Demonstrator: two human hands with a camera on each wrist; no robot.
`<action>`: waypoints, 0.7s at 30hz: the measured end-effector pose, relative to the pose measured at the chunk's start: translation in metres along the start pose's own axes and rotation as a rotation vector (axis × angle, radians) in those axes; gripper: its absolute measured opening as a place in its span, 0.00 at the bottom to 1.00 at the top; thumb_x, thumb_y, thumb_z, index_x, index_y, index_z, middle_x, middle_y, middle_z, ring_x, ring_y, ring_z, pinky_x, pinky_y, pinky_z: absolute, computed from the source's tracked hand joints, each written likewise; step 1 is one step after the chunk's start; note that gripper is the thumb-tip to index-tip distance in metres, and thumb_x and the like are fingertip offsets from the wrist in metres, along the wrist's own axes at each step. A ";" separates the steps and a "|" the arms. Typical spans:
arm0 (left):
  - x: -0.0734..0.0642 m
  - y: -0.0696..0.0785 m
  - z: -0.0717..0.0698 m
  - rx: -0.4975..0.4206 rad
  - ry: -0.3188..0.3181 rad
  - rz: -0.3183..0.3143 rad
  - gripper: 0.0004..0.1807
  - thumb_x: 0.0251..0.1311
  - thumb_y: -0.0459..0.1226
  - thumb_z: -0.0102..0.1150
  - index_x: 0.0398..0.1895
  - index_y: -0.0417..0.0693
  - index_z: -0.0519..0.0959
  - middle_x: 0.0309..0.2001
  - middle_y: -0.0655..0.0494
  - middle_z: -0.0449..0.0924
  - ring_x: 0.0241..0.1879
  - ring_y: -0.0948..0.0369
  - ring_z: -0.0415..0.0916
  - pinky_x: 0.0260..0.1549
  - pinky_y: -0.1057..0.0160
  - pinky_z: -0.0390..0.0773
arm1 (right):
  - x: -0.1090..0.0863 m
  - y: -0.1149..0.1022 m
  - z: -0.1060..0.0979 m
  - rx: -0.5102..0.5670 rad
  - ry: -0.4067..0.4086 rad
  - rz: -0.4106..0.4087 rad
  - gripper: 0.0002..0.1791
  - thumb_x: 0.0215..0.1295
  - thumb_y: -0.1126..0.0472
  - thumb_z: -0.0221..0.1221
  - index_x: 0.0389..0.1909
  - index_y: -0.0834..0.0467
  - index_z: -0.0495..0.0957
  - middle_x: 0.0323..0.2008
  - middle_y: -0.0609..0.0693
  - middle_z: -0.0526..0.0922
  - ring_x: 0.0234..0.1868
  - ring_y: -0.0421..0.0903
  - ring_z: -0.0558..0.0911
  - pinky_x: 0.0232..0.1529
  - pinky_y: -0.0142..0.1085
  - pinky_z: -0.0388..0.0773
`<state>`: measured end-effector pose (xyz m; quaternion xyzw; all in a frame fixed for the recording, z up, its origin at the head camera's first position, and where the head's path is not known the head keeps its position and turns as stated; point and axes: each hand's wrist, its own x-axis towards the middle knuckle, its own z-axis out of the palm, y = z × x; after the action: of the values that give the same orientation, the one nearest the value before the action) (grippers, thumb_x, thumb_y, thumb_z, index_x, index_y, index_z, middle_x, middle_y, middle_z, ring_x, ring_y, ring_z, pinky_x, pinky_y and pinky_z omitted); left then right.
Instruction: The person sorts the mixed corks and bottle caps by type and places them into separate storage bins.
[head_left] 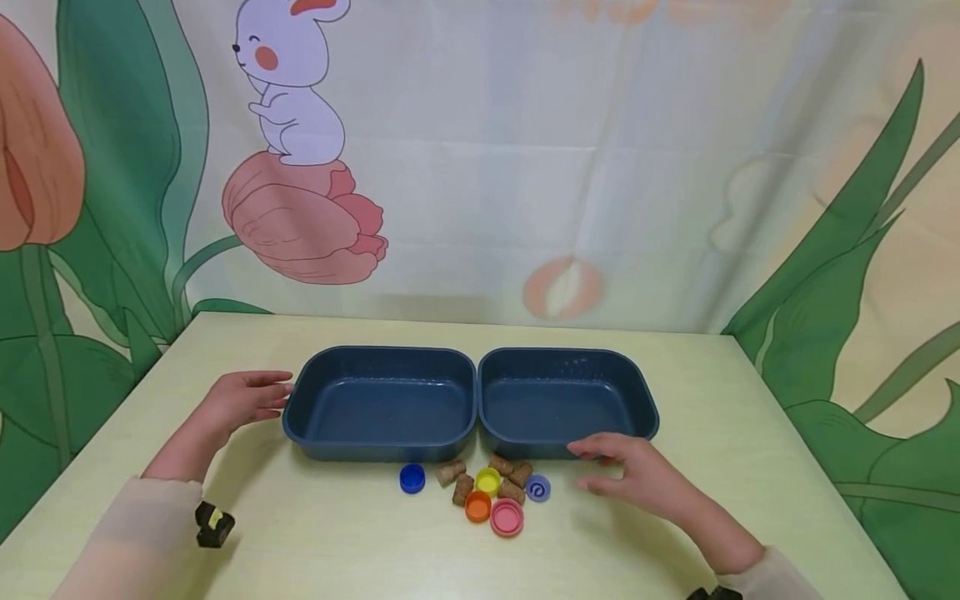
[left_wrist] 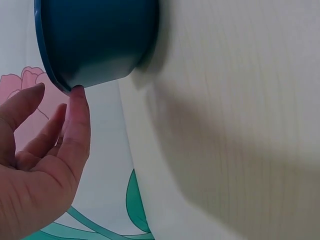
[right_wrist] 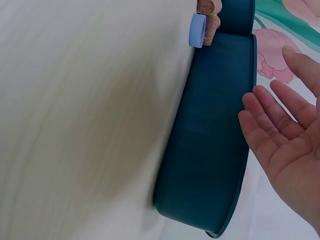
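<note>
Pale wood-grain table (head_left: 322, 542) before a whitish curtain (head_left: 480, 183) with rabbit (head_left: 303, 108) and flowers (head_left: 292, 229).

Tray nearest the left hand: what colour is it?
Dark blue; the tray shows best in the head view.

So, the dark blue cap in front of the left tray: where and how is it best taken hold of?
Pinch the dark blue cap by its round side wall, at left and right, probably best from above and the person's side. The left tray stands close behind it, while nothing touches its near side and a gap separates it from the nearest cork.
</note>
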<state>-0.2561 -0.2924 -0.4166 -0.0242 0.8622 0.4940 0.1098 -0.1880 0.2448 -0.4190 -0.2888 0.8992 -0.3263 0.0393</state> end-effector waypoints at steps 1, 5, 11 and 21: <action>0.001 -0.001 0.000 -0.012 -0.005 0.001 0.30 0.77 0.37 0.50 0.72 0.22 0.62 0.66 0.26 0.72 0.40 0.74 0.83 0.44 0.69 0.87 | 0.001 0.001 0.001 0.002 -0.008 0.004 0.25 0.64 0.56 0.70 0.58 0.64 0.82 0.54 0.59 0.87 0.54 0.54 0.84 0.54 0.39 0.86; 0.004 -0.007 -0.001 -0.091 -0.026 0.001 0.31 0.77 0.36 0.50 0.72 0.20 0.60 0.56 0.36 0.83 0.38 0.76 0.82 0.43 0.71 0.87 | 0.004 0.003 0.006 0.006 -0.028 0.001 0.24 0.64 0.57 0.70 0.58 0.65 0.82 0.54 0.60 0.87 0.54 0.55 0.84 0.52 0.35 0.86; 0.007 -0.011 -0.003 -0.215 -0.056 -0.025 0.34 0.75 0.36 0.53 0.73 0.19 0.57 0.47 0.61 0.85 0.36 0.76 0.82 0.42 0.71 0.87 | 0.011 0.003 0.013 0.019 -0.072 0.013 0.25 0.64 0.58 0.70 0.59 0.65 0.81 0.55 0.60 0.87 0.50 0.56 0.86 0.51 0.34 0.86; 0.008 -0.017 -0.001 -0.279 -0.096 -0.047 0.34 0.75 0.35 0.53 0.73 0.19 0.56 0.39 0.70 0.84 0.36 0.76 0.83 0.41 0.72 0.87 | 0.019 -0.003 0.022 0.023 -0.121 0.050 0.23 0.63 0.60 0.70 0.56 0.67 0.82 0.54 0.61 0.87 0.48 0.52 0.87 0.46 0.29 0.85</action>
<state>-0.2612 -0.3017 -0.4316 -0.0358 0.7783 0.6067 0.1578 -0.1960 0.2202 -0.4318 -0.2850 0.8983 -0.3174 0.1051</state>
